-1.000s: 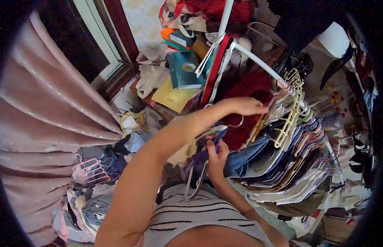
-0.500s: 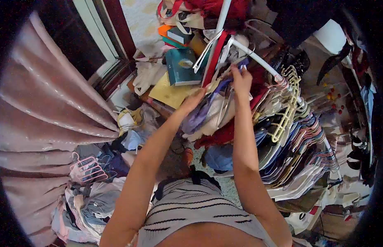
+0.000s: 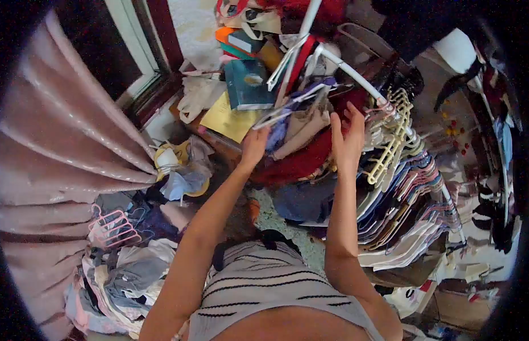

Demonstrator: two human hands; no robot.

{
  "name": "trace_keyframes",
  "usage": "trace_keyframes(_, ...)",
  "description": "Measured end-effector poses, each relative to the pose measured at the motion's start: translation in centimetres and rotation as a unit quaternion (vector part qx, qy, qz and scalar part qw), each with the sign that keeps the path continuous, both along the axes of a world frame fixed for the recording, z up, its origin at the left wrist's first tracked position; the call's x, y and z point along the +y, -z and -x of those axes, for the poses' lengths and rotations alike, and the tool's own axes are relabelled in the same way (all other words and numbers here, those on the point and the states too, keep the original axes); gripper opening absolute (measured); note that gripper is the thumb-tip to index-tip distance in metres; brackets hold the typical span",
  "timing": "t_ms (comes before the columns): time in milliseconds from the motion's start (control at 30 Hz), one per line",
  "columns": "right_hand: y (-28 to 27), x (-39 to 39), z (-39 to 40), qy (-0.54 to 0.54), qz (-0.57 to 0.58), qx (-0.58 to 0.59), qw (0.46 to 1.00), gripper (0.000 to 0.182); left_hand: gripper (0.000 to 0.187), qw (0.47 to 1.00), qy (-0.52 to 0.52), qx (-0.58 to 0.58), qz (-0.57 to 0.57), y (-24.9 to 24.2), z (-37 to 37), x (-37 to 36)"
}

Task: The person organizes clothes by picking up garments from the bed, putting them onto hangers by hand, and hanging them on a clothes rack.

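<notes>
My left hand (image 3: 255,146) is closed at the lower left end of a pale clothes hanger (image 3: 295,103), its fingertips partly hidden. From this hanger a purple garment (image 3: 278,132) hangs down beside a beige garment (image 3: 310,125). My right hand (image 3: 348,139) is open, thumb and fingers apart, in front of a dark red garment (image 3: 315,159) on the rack. Just right of it, cream-yellow hangers (image 3: 392,136) hang from the white rail (image 3: 352,73).
Many hung clothes (image 3: 401,210) crowd the rail at right. A dark teal box (image 3: 249,85) and a yellow folder (image 3: 223,118) lie beyond my left hand. Pink hangers (image 3: 113,226) rest by a heap of clothes (image 3: 128,278) at lower left, near a pink curtain (image 3: 59,142).
My right hand has come off the hung garment, moved slightly right and down, and spread its fingers. My left hand has lowered slightly. The beige garment now sits farther right along the hanger.
</notes>
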State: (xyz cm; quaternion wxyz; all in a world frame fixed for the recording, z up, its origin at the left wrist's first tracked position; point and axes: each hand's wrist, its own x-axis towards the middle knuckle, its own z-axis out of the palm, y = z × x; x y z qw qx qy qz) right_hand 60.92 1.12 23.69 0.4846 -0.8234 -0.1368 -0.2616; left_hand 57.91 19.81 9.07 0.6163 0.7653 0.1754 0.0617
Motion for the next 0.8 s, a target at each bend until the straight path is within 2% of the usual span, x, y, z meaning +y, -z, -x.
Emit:
trace_keyframes(33,-0.7,-0.7,0.9,-0.003,0.047,-0.037,0.998,0.042,0.056,0.992,-0.11,-0.067,0.002,-1.5,-0.5,-0.4)
trace_keyframes(67,-1.7,-1.3,1.9,-0.006,0.096,-0.075,0.993,0.04,0.052,0.983,-0.134,-0.103,0.066,-1.6,-1.5,-0.2)
trace_keyframes(100,-3.1,-1.5,3.2,0.012,0.064,-0.082,0.995,0.041,0.049,0.97,-0.157,-0.136,0.13,-1.2,-2.2,0.2)
trace_keyframes(133,-4.7,-2.1,4.0,0.056,0.092,-0.111,0.988,0.042,0.044,0.955,-0.13,-0.202,0.176,-2.7,-1.8,0.2)
trace_keyframes(167,-5.7,-2.9,4.5,0.098,0.12,-0.139,0.978,0.043,0.04,0.939,-0.163,-0.248,0.171,-3.9,-1.8,0.1)
trace_keyframes(200,-5.8,-4.0,4.1,0.151,0.169,-0.154,0.962,0.046,0.04,0.923,-0.168,-0.26,0.229,-5.1,-1.4,-0.3)
trace_keyframes(233,-5.5,-5.0,3.6,0.175,0.195,-0.083,0.962,0.05,0.04,0.903,-0.173,-0.271,0.286,-5.7,-1.0,-0.6)
trace_keyframes(267,-5.3,-5.4,3.1,0.171,0.234,-0.062,0.955,0.051,0.04,0.902,-0.171,-0.272,0.287,-5.9,-0.3,-0.7)
trace_keyframes(333,-4.5,-4.9,2.0,0.164,0.274,-0.047,0.946,0.053,0.038,0.928,-0.081,-0.22,0.29,-5.8,1.1,-0.5)
trace_keyframes(400,-2.7,-3.6,1.1,0.162,0.382,-0.029,0.909,0.057,0.036,0.938,-0.05,-0.197,0.282,-5.1,2.0,-0.7)
trace_keyframes(433,-1.3,-3.3,0.3,0.158,0.384,-0.03,0.909,0.057,0.035,0.947,-0.014,-0.169,0.273,-4.2,2.4,-0.8)
trace_keyframes(500,0.3,-2.6,-1.5,0.204,0.315,-0.057,0.925,0.062,0.032,0.933,-0.043,-0.184,0.306,-3.3,3.2,-0.8)
trace_keyframes(533,-0.3,-2.1,-1.2,0.193,0.233,-0.036,0.953,0.063,0.033,0.941,-0.033,-0.191,0.277,-3.3,3.9,-0.5)
trace_keyframes(567,-0.1,-2.0,-1.7,0.19,0.234,-0.041,0.953,0.063,0.034,0.949,-0.023,-0.195,0.248,-3.1,4.7,-0.3)
trace_keyframes(633,-0.3,-1.3,-2.0,0.144,-0.003,-0.07,0.987,0.061,0.033,0.951,-0.017,-0.188,0.246,-3.6,6.0,0.6)
trace_keyframes(667,-0.6,-1.3,-2.1,0.146,-0.025,-0.01,0.989,0.059,0.032,0.955,-0.014,-0.177,0.236,-3.2,6.4,1.1)
trace_keyframes(700,-1.1,-0.5,-1.9,0.144,-0.024,-0.01,0.989,0.059,0.032,0.96,-0.011,-0.166,0.225,-3.0,6.8,1.3)
trace_keyframes(767,-1.9,1.4,-2.4,0.182,0.111,0.015,0.977,0.061,0.032,0.958,-0.022,-0.168,0.232,-3.0,6.9,1.1)
trace_keyframes(800,-1.9,2.3,-2.8,0.17,0.132,0.025,0.976,0.063,0.032,0.956,-0.028,-0.167,0.238,-3.1,6.8,0.9)
